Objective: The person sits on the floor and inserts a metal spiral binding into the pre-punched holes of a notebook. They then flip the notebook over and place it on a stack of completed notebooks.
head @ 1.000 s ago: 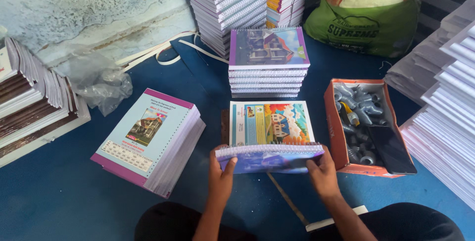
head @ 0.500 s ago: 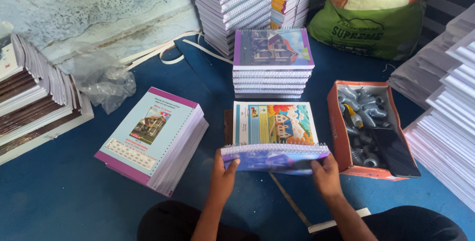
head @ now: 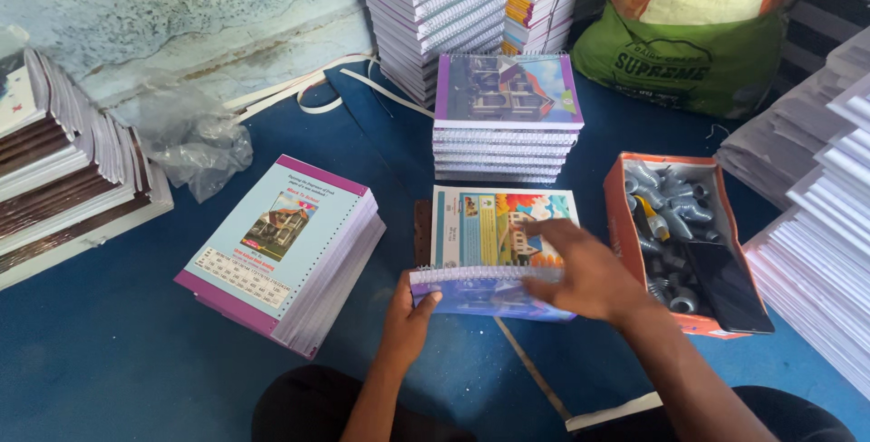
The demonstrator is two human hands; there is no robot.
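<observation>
A spiral notebook (head: 494, 292) is held low over the blue floor (head: 91, 351), near its front edge and just ahead of the person's knees. The left hand (head: 408, 320) is closed on the notebook's lower left corner, thumb on top, so that the book is steadied and kept from sliding. The right hand (head: 584, 274) is laid flat across the right part of the cover, fingers spread and not clenched; nothing is grasped by it, and the cover appears to be pressed down or smoothed.

Directly behind the notebook, an unbound block (head: 503, 224) with a coloured house picture lies flat, touching it. Further back, a stack (head: 506, 120) of finished spiral notebooks stands squared up. To the left, a thick punched block (head: 281, 252) is set at an angle, its hole row facing right. To the right, an orange box (head: 625, 215) of grey fittings lies within reach, a dark phone (head: 729, 288) resting on it. Taller stacks (head: 435, 7) are ranged along the back wall.
</observation>
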